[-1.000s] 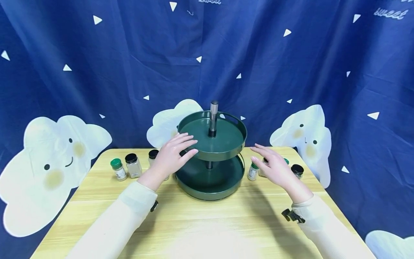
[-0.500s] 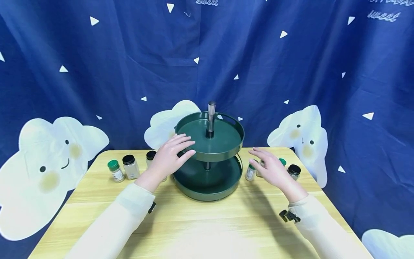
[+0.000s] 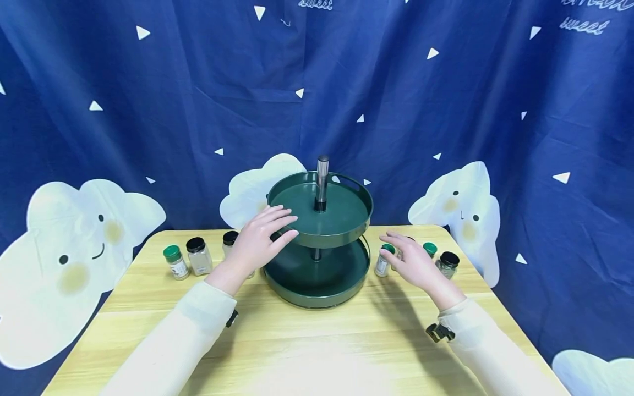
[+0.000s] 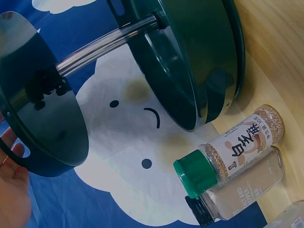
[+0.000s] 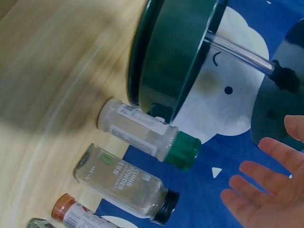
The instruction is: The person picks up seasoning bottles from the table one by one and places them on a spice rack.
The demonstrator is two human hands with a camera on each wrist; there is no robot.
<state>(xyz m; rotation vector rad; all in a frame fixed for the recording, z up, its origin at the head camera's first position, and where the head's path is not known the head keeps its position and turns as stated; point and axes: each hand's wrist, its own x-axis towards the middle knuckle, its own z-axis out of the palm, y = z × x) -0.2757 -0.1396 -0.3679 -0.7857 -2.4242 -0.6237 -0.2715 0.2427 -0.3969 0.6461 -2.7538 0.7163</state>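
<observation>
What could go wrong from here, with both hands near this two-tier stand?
The left hand is at the edge of the upper tray; pushing there might tip or turn the stand. The right hand hangs open near the green-capped jar at the stand's right; a downward move could knock that jar over.

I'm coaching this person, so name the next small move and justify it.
Probably lower the right hand to the green-capped jar closest to the two-tier stand on that side: the hand holds nothing, hovers above cap height, and its fingers are spread.
</observation>
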